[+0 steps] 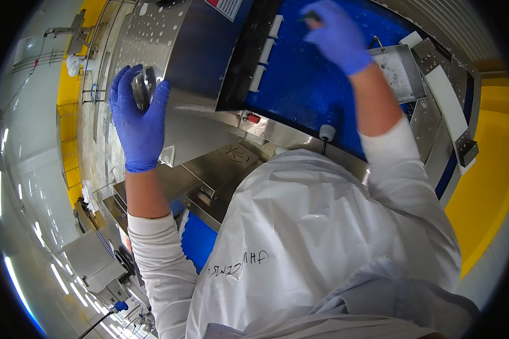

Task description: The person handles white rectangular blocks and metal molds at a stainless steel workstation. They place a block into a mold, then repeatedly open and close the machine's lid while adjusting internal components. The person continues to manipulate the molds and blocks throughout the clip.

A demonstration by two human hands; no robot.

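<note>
My left hand (137, 127), in a blue-purple glove, is at the side of a stainless steel machine housing (201, 56). Its thumb and fingers are spread around a shiny rounded metal part (145, 86) by the wet steel surface; I cannot tell how firmly they touch. Over a wet blue conveyor belt (297, 73) reaches my right hand (339, 39), gloved the same and smeared by motion. A small dark green thing (311, 17) shows at its fingers, too blurred to name. Both forearms have white sleeves.
White blocks (258, 78) line the housing's opening beside the belt. A metal tray (398, 70) with wet specks sits right of my right forearm. Near my apron stand a red switch (254, 118) and a grey round-headed fitting (327, 132). Yellow structures (483, 169) flank the right.
</note>
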